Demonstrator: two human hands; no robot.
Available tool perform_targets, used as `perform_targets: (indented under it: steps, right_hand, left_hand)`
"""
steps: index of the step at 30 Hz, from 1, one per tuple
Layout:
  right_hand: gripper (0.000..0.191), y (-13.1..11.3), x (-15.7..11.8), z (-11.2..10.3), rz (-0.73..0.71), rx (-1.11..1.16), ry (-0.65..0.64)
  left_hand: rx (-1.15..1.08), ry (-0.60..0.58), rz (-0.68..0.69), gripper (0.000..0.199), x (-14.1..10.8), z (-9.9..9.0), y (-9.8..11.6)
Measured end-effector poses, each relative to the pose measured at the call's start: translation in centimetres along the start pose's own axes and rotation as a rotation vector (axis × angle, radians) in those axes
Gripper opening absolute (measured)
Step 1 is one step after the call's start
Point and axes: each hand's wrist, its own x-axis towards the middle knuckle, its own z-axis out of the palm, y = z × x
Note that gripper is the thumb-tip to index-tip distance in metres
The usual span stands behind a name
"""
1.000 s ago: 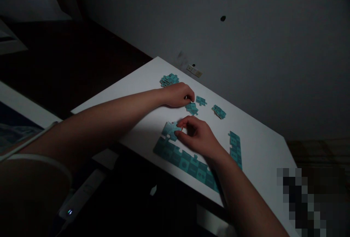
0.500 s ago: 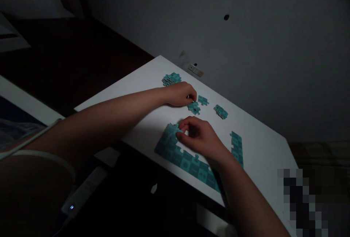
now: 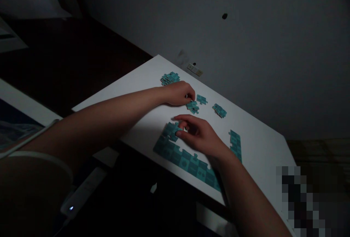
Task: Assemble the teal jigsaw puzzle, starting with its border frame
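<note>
Teal jigsaw pieces lie on a white board [image 3: 257,156]. My left hand [image 3: 177,94] reaches across from the left, its fingertips curled at a small cluster of pieces [image 3: 193,107]. Whether it grips one is hidden. Just beyond are a single piece [image 3: 201,99] and a small stack [image 3: 219,111], with a heap of pieces [image 3: 170,78] further back. My right hand [image 3: 198,136] hovers at the end of a joined L-shaped section [image 3: 186,162], its fingers apart and its thumb by a piece [image 3: 170,130]. A separate joined strip [image 3: 235,145] lies to the right.
The board's far corner meets a grey wall with a small wall plate [image 3: 194,70]. Dark furniture lies to the left and below the board. A white device with a blue light [image 3: 82,193] sits below the near edge.
My right hand's fingers have spread apart and lifted from the piece at the section's end. My left hand has barely moved.
</note>
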Motion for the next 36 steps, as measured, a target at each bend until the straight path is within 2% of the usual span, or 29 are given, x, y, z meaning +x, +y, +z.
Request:
perform_targets:
  steps: [2,4,7,12,14,16,19,24,29,33,36]
  right_hand:
    - [0.029,0.2,0.1,-0.2,-0.031,0.082,0.038]
    - [0.024,0.3,0.1,-0.7,-0.091,0.112,0.135]
    - [0.021,0.5,0.1,-2.3,-0.122,0.044,0.244]
    - [0.016,2.2,-0.6,-5.6,0.065,-0.461,0.181]
    - [0.015,3.1,-0.7,-6.2,0.113,-0.631,0.239]
    - [0.017,3.8,-0.3,-6.0,0.089,-0.705,0.327]
    - [0.028,4.3,0.9,-4.9,-0.007,-0.708,0.425]
    - [0.054,4.6,2.8,-3.2,-0.111,-0.69,0.361]
    - [0.053,5.5,2.9,-3.1,-0.091,-0.658,0.355]
    - [0.052,6.0,2.7,-3.7,-0.08,-0.602,0.437]
    - [0.054,5.9,2.5,-4.3,-0.049,-0.472,0.512]
  left_hand:
    - [-0.003,-0.005,0.004,0.031,0.0,0.0,-0.1]
    - [-0.002,-0.005,0.011,0.031,0.0,0.1,-0.1]
    - [0.003,0.003,0.012,0.033,0.0,0.1,-0.2]
    - [0.006,0.008,0.002,0.036,0.0,0.1,-0.2]
    - [0.018,0.013,-0.003,0.036,0.0,0.1,-0.3]
    - [0.035,0.01,-0.004,0.036,0.2,0.2,-0.3]
    - [0.051,0.016,-0.018,0.038,0.3,0.2,-0.3]
    - [0.052,-0.005,-0.044,0.035,0.1,0.0,-0.1]
    - [0.033,-0.08,-0.003,0.051,-0.2,0.1,-0.1]
    - [-0.05,-0.091,0.033,0.059,-0.1,0.3,-0.2]
    - [-0.121,-0.063,0.015,0.064,0.2,0.7,-0.4]
